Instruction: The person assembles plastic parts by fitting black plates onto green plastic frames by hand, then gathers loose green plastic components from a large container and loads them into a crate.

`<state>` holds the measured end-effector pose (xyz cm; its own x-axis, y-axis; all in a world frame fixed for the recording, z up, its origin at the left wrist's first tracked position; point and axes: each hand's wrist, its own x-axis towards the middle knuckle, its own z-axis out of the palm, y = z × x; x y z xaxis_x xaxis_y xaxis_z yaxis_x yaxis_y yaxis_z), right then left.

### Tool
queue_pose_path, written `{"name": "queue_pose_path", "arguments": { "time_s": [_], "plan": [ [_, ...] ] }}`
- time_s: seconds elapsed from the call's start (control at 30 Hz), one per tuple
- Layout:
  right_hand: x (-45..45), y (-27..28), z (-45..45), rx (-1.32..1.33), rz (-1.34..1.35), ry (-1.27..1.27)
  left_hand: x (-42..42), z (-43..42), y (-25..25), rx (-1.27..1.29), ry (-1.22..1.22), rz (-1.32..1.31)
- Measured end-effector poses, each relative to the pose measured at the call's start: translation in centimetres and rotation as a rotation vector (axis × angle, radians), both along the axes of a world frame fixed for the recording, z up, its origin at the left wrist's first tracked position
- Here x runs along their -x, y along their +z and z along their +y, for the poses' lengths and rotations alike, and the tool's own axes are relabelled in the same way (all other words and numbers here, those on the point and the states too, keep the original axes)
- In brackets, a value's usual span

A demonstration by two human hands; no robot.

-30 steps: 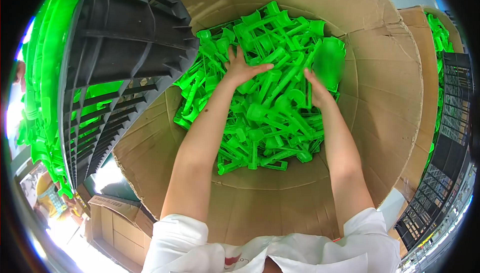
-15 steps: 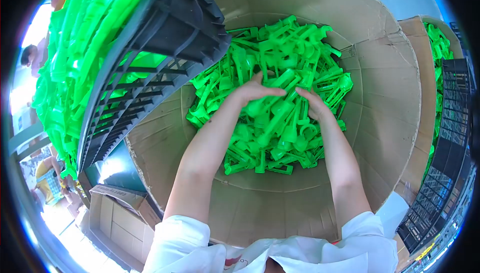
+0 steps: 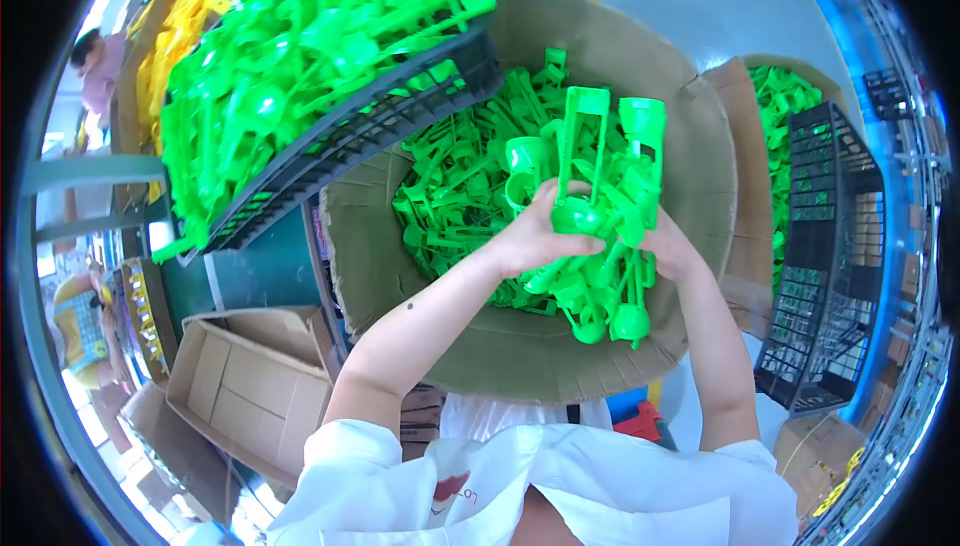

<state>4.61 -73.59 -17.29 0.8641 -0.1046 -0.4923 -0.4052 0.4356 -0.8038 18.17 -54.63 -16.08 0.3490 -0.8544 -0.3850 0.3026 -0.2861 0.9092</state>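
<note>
Both hands are up over the big cardboard box (image 3: 520, 358), grasping a jumbled bunch of green plastic parts (image 3: 580, 214) between them. The left grip (image 3: 545, 231) clasps one side, thumb laid across the pieces; the right grip (image 3: 672, 246) holds the other, its fingers partly hidden by the plastic. Long frames stick up beyond the grips, and rounded cup ends hang below, on the wearer's side. Beneath and left of the left grip, loose green pieces (image 3: 450, 216) lie in the box. Farther out that way — past the rim — a dark crate (image 3: 355, 141) carries a tall green heap (image 3: 300, 56). Well right of the right grip stands a black crate (image 3: 815, 216).
</note>
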Motion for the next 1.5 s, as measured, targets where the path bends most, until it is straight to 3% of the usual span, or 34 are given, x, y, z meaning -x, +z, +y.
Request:
{"name": "queue_pose_path", "arguments": {
  "time_s": [0.13, 0.2, 0.27, 0.37, 0.47, 0.53, 0.6, 0.7, 0.77, 0.87, 0.9, 0.97, 1.07, 1.1, 1.17, 1.2, 1.27, 1.33, 1.37, 1.47, 1.5],
  "plan": [
    [-0.4, 12.9, 1.0, 0.228, -0.085, 0.092, 0.7, 2.3, 10.8, 0.189, 0.071, -0.236],
    [-2.6, 18.9, 2.3, 0.2, -0.153, 0.1, 0.0, 3.6, 15.7, 0.275, 0.181, -0.334],
    [-4.1, 21.4, 0.9, 0.38, -0.253, 0.035, -1.7, 4.8, 20.3, 0.356, 0.222, -0.217],
    [-10.1, 30.0, 3.7, 0.43, -0.325, 0.212, -5.7, 8.2, 26.8, 0.556, 0.314, -0.24],
    [-19.0, 36.1, 9.9, 0.45, -0.402, 0.458, -11.5, 13.6, 30.8, 0.593, 0.455, -0.301],
    [-25.2, 37.6, 14.7, 0.478, -0.418, 0.526, -17.1, 17.2, 30.8, 0.629, 0.552, -0.396],
    [-30.7, 37.4, 19.4, 0.439, -0.422, 0.625, -20.0, 22.6, 31.7, 0.651, 0.486, -0.412],
    [-37.6, 34.8, 26.3, 0.467, -0.473, 0.734, -27.7, 28.2, 27.5, 0.383, 0.769, -0.448],
    [-43.0, 30.0, 28.5, 0.8, -0.627, 0.727, -31.0, 30.8, 23.6, 0.237, 0.922, -0.439],
    [-45.7, 25.8, 31.3, 1.328, -0.485, 0.634, -33.9, 34.3, 19.6, -0.005, 0.98, -0.571],
    [-46.6, 24.9, 31.3, 1.319, -0.434, 0.645, -35.0, 35.2, 18.3, -0.122, 0.996, -0.638],
    [-47.9, 23.4, 30.2, 1.297, -0.326, 0.663, -36.4, 36.7, 16.2, -0.362, 0.869, -0.756],
    [-48.5, 21.6, 26.3, 1.557, -0.319, 0.518, -37.3, 37.1, 14.1, -0.571, 0.774, -0.887],
    [-49.0, 20.8, 24.0, 1.444, -0.307, 0.513, -37.1, 36.7, 14.3, -0.67, 0.753, -0.942],
    [-49.2, 19.6, 20.3, 1.543, -0.33, 0.514, -37.1, 36.1, 14.0, -0.881, 0.737, -0.948],
    [-49.1, 19.2, 18.7, 1.59, -0.341, 0.51, -36.8, 36.0, 14.4, -1.079, 0.651, -1.14],
    [-48.0, 19.2, 16.6, 1.509, -0.204, 0.622, -36.7, 36.1, 15.5, -1.174, 0.574, -1.139],
    [-45.5, 20.5, 17.0, 1.398, -0.136, 0.592, -36.9, 36.5, 16.9, -1.099, 0.415, -1.016],
    [-44.0, 21.2, 17.6, 1.271, -0.054, 0.563, -37.4, 37.5, 16.1, -0.955, 0.495, -0.939],
    [-42.9, 20.7, 16.0, 1.318, -0.268, 0.705, -36.3, 39.8, 15.6, -0.672, 0.542, -1.012],
    [-42.5, 19.6, 15.5, 1.317, -0.529, 0.588, -34.8, 39.3, 16.0, -0.587, 0.651, -1.049]
  ]
}}
